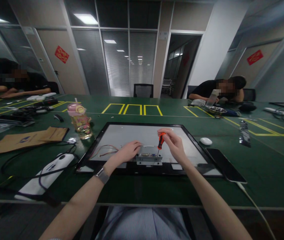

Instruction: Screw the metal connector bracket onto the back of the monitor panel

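A flat display panel [122, 133] with a black frame lies face down on the green table, its pale back up. Near its front edge sits a metal bracket [148, 159] with a row of connector ports. My right hand [175, 145] grips a red and black screwdriver [161, 140], held nearly upright, its tip at the right end of the bracket. My left hand [129, 150] is at the bracket's left end, fingers together and bent over it; the fingertips are partly hidden. Thin coloured wires [105, 150] lie on the panel left of my left hand.
To the left are a pink-lidded bottle [80, 121], a brown paper envelope [29, 140], and a white power strip [45, 175] with black cables. A phone [225, 165] on a cable and a white earbud case [206, 141] lie right. Two people [216, 90] sit across the table.
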`<state>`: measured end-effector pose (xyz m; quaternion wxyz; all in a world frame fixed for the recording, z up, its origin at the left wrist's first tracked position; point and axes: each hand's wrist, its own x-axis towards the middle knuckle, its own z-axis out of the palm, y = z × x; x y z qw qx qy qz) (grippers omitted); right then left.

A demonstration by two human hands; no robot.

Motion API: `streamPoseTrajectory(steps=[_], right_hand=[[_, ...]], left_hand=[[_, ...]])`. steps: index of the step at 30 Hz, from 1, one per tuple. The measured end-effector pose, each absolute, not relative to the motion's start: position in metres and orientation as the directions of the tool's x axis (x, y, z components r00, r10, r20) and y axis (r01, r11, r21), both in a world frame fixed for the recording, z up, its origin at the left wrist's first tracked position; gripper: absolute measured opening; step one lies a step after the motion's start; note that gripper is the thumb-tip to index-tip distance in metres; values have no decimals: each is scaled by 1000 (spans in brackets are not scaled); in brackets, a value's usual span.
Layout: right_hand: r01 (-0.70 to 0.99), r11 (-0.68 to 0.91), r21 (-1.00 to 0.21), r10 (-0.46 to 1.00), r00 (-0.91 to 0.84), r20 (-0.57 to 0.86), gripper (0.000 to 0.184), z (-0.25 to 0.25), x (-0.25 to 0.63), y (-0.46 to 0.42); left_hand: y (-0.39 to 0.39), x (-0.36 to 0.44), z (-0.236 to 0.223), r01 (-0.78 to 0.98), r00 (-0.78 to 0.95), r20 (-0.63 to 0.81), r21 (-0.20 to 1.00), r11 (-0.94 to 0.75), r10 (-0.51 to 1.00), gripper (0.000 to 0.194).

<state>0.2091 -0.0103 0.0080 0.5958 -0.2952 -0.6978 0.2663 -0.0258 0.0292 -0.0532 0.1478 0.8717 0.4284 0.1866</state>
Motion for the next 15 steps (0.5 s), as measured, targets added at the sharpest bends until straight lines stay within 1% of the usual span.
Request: streamPoseTrajectory(steps=[2,4,7,10,12,15], right_hand=[[94,695,-713,719,-92,689,15,8,209,-11],[79,683,-726,730,-83,678,14,7,209,-11],[6,637,-771,768,-87,634,20,5,210,-10],[-50,618,-785,779,-99,619,24,5,211,-10],[-8,643,-766,760,-110,640,24,7,211,-11],[82,695,-714,719,-103,688,16,9,211,-11]], left_hand=[[29,-26,-52,694,563,188,421,-584,805,36],[28,-26,-51,695,563,181,424,-580,806,37],[27,-25,-50,694,563,182,426,-581,806,37],[27,-25,-49,690,565,190,426,-585,803,36],[27,-25,-49,692,562,186,427,-582,806,36],[27,-24,-50,699,558,180,424,-576,810,36]])
